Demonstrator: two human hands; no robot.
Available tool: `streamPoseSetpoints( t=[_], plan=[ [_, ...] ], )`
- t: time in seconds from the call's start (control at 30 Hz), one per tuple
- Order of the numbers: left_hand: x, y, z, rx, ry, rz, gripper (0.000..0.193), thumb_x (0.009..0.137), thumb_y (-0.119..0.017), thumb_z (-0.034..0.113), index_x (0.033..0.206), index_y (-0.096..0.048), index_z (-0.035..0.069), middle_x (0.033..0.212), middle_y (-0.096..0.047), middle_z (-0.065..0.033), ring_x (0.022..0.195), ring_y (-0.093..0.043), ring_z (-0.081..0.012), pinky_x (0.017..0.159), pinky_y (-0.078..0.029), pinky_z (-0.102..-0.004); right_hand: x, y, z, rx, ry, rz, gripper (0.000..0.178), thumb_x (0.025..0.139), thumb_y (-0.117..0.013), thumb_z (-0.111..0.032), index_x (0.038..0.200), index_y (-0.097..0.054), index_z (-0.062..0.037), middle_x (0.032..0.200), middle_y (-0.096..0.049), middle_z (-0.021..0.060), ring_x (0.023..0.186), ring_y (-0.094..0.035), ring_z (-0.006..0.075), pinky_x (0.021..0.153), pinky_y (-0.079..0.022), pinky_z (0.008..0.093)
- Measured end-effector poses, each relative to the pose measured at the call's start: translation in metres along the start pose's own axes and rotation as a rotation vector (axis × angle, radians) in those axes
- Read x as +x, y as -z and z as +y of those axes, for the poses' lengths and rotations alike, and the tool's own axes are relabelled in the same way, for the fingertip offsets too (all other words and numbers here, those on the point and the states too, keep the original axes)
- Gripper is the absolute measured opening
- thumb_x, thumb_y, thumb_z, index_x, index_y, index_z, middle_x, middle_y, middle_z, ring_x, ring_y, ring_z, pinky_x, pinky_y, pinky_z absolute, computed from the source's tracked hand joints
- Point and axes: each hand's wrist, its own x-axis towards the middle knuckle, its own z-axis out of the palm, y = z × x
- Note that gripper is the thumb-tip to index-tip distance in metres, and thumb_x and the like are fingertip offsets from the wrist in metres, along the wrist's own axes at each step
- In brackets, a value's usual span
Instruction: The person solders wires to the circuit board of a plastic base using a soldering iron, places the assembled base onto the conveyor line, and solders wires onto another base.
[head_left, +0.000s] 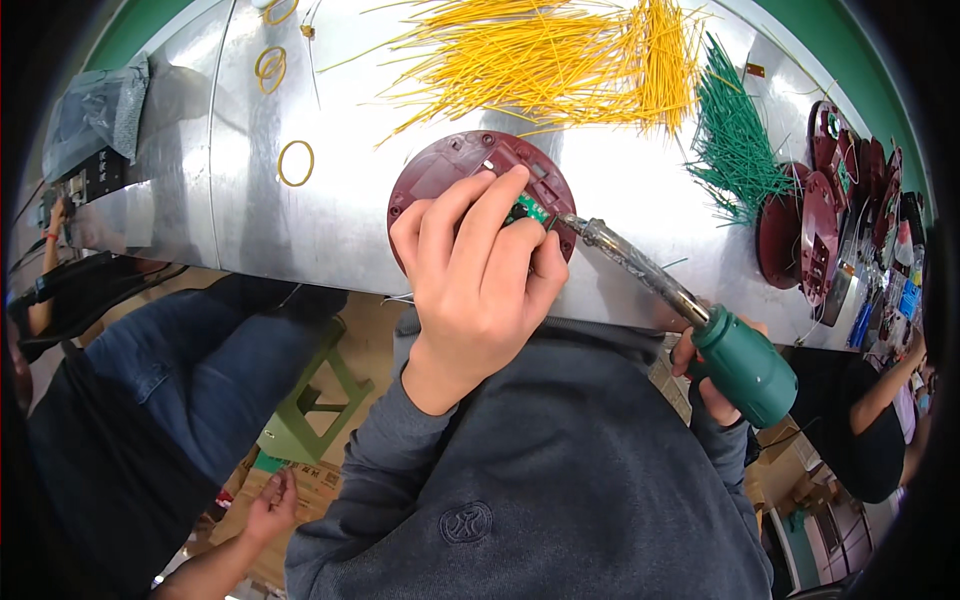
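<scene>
My left hand presses down on a round dark red plastic housing that lies on the metal table near its front edge. Its fingertips rest beside a small green circuit board set in the housing. My right hand grips the green handle of a soldering iron. The iron's metal shaft runs up and left, and its tip touches the board's right edge. Most of my right hand is hidden behind the handle.
A heap of yellow wires and a bundle of green wires lie at the back. More dark red housings are stacked at right. Rubber bands lie at left. Other people sit at my left and right.
</scene>
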Motion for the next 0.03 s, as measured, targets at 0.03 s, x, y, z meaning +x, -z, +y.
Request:
streamPoseSetpoints(
  t=[0.03],
  plan=[
    [-0.0004, 0.0000, -0.0003, 0.002, -0.001, 0.001, 0.017, 0.065, -0.073, 0.003, 0.076, -0.059, 0.006, 0.106, -0.068, -0.0121, 0.097, -0.062, -0.0301, 0.084, -0.042, -0.0395, 0.0001, -0.0001, 0.0000, -0.001, 0.001, -0.001, 0.012, 0.070, -0.062, -0.017, 0.070, -0.066, -0.0054, 0.062, -0.063, 0.0031, 0.051, -0.061, 0.0173, 0.050, -0.048, 0.0268]
  ],
)
